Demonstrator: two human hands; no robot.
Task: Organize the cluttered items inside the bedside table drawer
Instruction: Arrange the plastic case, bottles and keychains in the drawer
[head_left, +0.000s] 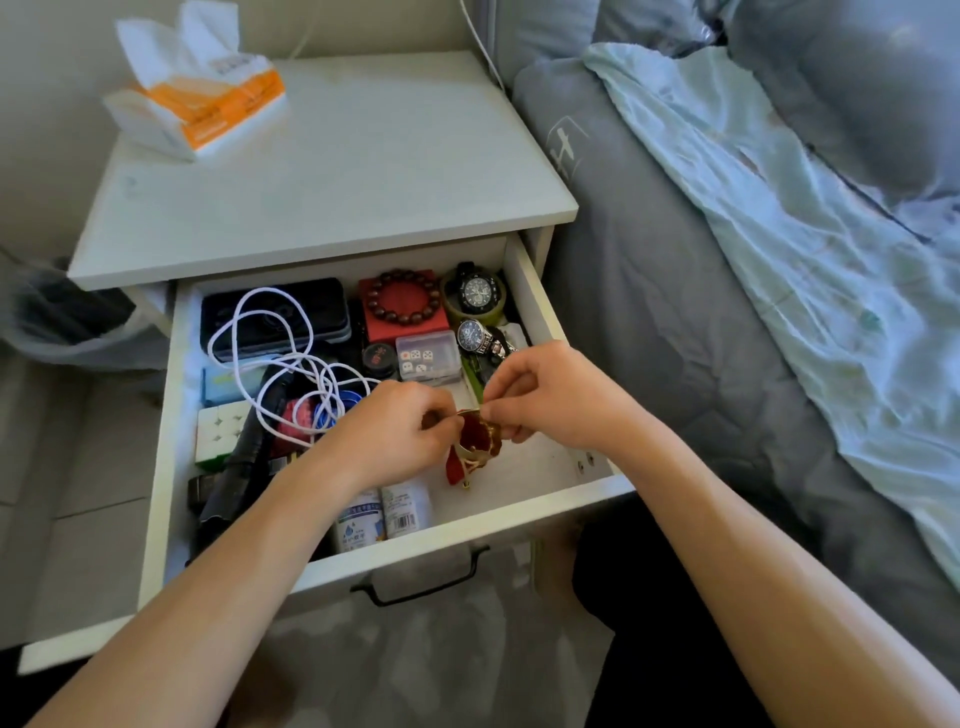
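Both hands, the left hand (410, 431) and the right hand (540, 397), are close together, each pinching the mouth of a small red pouch (480, 441) just above the drawer (545, 317) floor near its front right corner; it looks light, limp and best held by its rim.

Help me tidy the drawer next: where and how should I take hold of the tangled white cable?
Pinch the white cable at the top of its big loop, which lies free on the dark case. Come from straight above; its lower coils knot around other clutter by the left hand, so they would probably snag.
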